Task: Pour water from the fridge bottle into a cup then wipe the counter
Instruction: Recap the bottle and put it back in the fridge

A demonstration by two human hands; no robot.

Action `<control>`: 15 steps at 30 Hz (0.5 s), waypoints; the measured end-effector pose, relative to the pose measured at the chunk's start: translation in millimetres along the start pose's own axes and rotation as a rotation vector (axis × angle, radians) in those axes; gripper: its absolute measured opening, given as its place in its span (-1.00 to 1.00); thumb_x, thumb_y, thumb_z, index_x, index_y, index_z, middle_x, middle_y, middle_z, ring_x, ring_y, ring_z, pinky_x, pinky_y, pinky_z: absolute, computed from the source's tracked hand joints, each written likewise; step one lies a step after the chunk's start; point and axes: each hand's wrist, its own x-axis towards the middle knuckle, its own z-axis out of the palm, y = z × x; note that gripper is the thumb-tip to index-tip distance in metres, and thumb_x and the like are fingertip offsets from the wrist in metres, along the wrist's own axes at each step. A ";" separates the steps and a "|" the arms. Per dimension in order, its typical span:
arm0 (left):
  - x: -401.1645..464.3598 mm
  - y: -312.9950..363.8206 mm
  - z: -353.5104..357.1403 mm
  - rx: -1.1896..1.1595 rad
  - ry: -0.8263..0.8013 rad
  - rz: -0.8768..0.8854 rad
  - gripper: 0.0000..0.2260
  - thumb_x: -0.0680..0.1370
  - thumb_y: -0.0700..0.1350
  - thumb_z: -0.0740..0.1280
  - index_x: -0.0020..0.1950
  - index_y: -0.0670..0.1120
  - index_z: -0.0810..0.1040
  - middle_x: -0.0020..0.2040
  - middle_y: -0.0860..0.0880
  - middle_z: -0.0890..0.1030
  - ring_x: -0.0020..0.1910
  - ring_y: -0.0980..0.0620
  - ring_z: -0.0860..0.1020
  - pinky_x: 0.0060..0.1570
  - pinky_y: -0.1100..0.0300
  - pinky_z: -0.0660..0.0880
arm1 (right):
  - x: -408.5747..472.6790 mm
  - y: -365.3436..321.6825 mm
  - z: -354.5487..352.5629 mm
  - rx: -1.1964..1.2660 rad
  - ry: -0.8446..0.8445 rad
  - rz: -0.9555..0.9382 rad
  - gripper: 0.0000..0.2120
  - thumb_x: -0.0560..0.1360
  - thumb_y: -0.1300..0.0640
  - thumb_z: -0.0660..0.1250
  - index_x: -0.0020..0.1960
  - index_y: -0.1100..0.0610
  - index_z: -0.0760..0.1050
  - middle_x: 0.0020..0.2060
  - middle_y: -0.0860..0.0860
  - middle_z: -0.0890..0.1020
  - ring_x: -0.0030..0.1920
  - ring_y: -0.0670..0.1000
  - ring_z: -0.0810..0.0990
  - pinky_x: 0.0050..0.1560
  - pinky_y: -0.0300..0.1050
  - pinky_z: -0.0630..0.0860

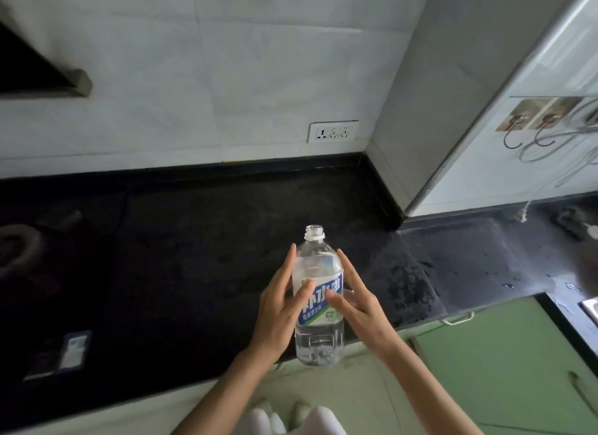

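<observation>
Two hands flank one clear bottle (318,297), uncapped, upright at the front edge of the dark counter (194,240). The left hand (281,305) and right hand (356,305) press it with straight fingers, neither wrapped round it. Behind the bottle, one wall socket strip (333,132).

I see a dark stone counter (194,240) running along the tiled wall and turning a corner to the right. A small flat packet (69,350) lies near its left front edge. Water droplets (411,279) speckle the surface right of centre.
</observation>
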 end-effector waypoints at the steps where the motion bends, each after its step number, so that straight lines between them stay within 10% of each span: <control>1: 0.1 1.2 -5.5 0.028 -0.010 0.016 -0.42 0.47 0.14 0.36 0.45 0.28 0.23 0.40 0.11 0.44 0.33 0.21 0.44 0.24 0.26 0.45 | 2.6 1.1 1.2 0.010 -0.029 0.004 -0.34 0.57 0.15 0.27 0.52 -0.15 0.00 0.20 -0.16 0.60 0.18 0.00 0.60 0.19 0.04 0.54; 15: 8.2 -16.7 -53.3 0.264 -0.115 0.053 -0.32 0.47 -0.11 0.47 0.48 0.23 0.23 0.45 0.22 0.29 0.43 0.18 0.31 0.33 -0.03 0.43 | 34.4 15.1 16.9 -0.125 -0.210 -0.056 -0.29 0.52 0.20 0.35 0.50 -0.14 0.04 0.37 -0.22 0.40 0.41 -0.05 0.36 0.36 0.02 0.39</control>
